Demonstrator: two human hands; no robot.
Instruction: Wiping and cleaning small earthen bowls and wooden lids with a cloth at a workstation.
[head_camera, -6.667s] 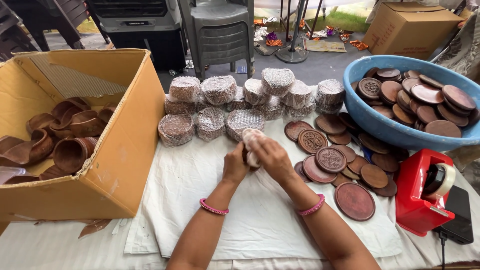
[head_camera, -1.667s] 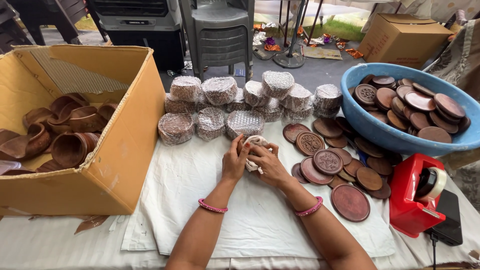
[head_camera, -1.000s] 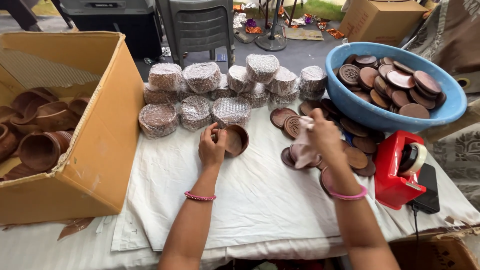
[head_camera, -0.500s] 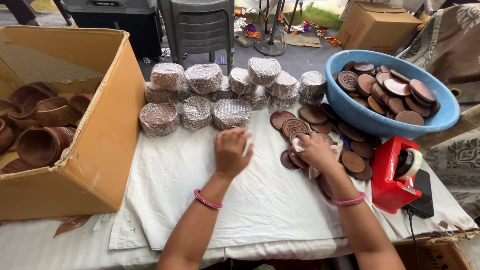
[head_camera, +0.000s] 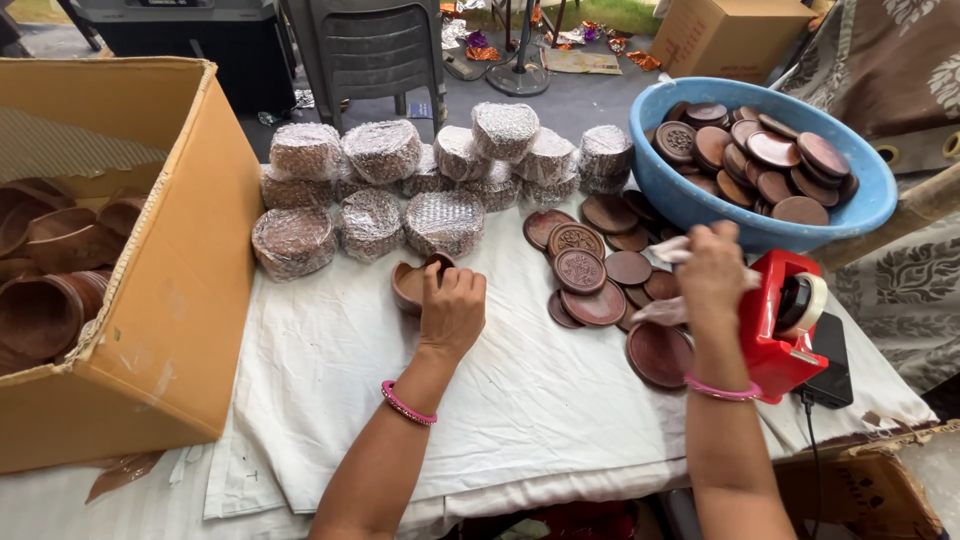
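Roughly a dozen bubble-wrapped bundles (head_camera: 400, 185) are already stacked at upper centre of the desk (head_camera: 520, 390), but plenty of bare brown lids (head_camera: 590, 275) and a full blue basin (head_camera: 760, 160) look left to wrap. Left hand (head_camera: 450, 310) curls round a small clay cup (head_camera: 412, 283) mid-frame; right hand (head_camera: 712, 272) pinches a scrap of wrap (head_camera: 668, 252) beside the red tape dispenser (head_camera: 782, 320).

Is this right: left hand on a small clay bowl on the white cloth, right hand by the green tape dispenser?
Not quite. The head view shows the tape dispenser is red, not green. The left hand does rest on the clay bowl on the white cloth, right hand beside the dispenser.
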